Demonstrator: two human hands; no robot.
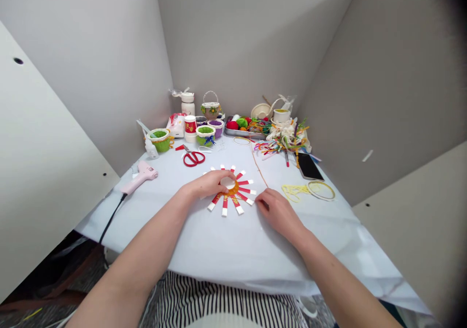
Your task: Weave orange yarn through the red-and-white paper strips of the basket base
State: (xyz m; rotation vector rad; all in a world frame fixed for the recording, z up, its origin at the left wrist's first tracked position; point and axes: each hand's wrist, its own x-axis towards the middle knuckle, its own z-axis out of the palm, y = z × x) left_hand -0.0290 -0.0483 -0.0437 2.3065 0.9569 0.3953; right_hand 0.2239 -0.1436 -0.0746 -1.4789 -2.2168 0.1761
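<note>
A red paper cup cut into white-tipped strips [245,182] lies splayed like a sun on the table, with orange weaving around its pale round centre. My left hand [213,183] grips its left side, thumb and fingers closed at the woven ring. To the right, my right hand [278,211] is pinched on an orange yarn [260,171] beside the strip tips. That yarn trails back across the table towards a metal tray [246,133] of coloured yarn balls. The stretch of yarn between the fingertips and the ring is hard to make out.
Red-handled scissors [193,158] lie behind my left hand. A pink glue gun [140,177] with a black cord rests at left. Green woven cups [159,141] stand near the back. At right are a phone [309,166], yellow yarn [295,191] and a hoop [321,191]. Grey panels enclose the table.
</note>
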